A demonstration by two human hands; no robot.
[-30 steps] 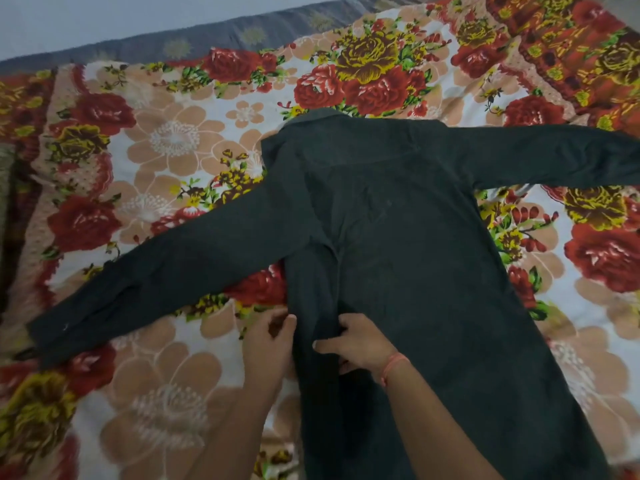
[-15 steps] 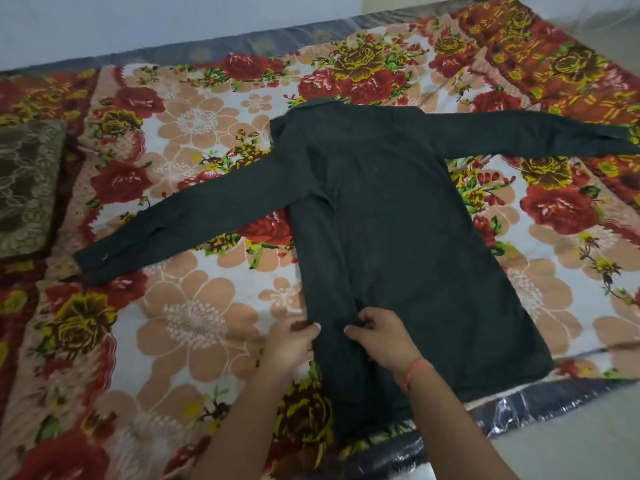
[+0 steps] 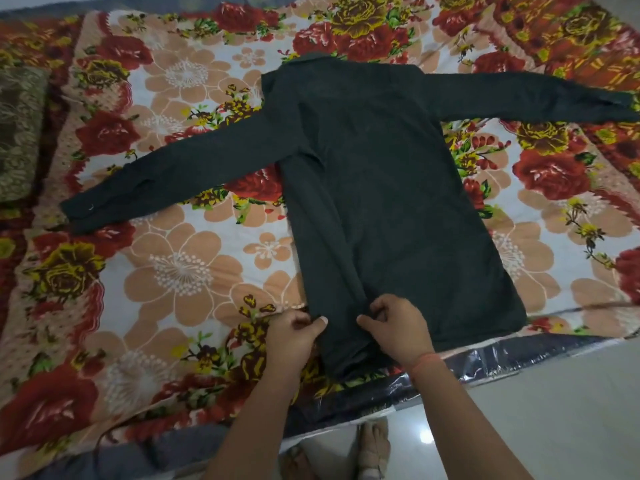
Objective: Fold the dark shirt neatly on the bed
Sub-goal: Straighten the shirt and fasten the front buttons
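The dark shirt [image 3: 391,202] lies flat on the flowered bedsheet [image 3: 180,271], collar at the far side, both long sleeves spread out to left and right. Its left side panel is folded inward as a long strip down to the hem. My left hand [image 3: 291,336] pinches the outer edge of that strip near the hem. My right hand [image 3: 398,327], with an orange thread at the wrist, pinches the strip's inner edge close beside it. The hem hangs near the bed's front edge.
A dark patterned pillow [image 3: 19,133] lies at the left edge. The bed's front edge with shiny plastic wrap [image 3: 485,362] runs below the shirt. Pale tiled floor [image 3: 554,410] and my feet [image 3: 372,445] are at the bottom.
Both hands have slid down the folded strip from the shirt's middle to near the hem. The camera has pulled back, so the whole shirt and the bed's edge now show.
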